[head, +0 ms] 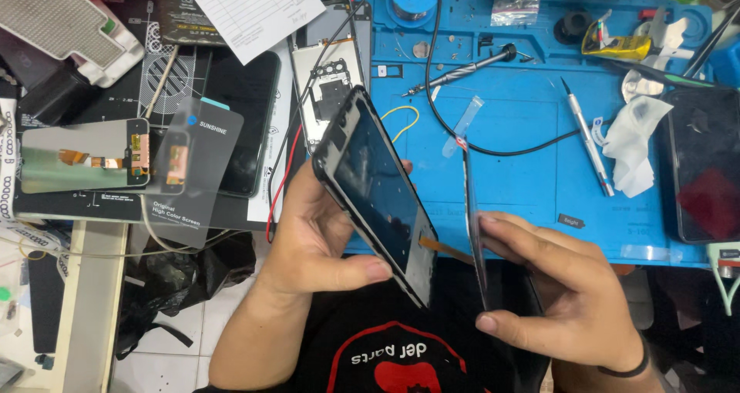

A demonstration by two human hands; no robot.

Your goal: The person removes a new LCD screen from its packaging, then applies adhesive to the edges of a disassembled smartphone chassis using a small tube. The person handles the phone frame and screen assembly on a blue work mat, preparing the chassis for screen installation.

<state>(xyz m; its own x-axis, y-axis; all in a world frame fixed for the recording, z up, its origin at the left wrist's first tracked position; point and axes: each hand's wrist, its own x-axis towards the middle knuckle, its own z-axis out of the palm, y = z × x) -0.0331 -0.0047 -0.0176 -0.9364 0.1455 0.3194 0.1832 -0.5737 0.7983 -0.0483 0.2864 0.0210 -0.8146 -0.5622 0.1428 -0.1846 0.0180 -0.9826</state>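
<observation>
Gripping a black rectangular phone frame (378,196) in the left hand (316,235), thumb pressed along its lower edge, tilting it for inspection. Pinching a thin dark glass screen panel (474,227) edge-on in the right hand (566,293), orange flex ribbon (445,248) bridging both above the blue silicone work mat (524,131).
</observation>
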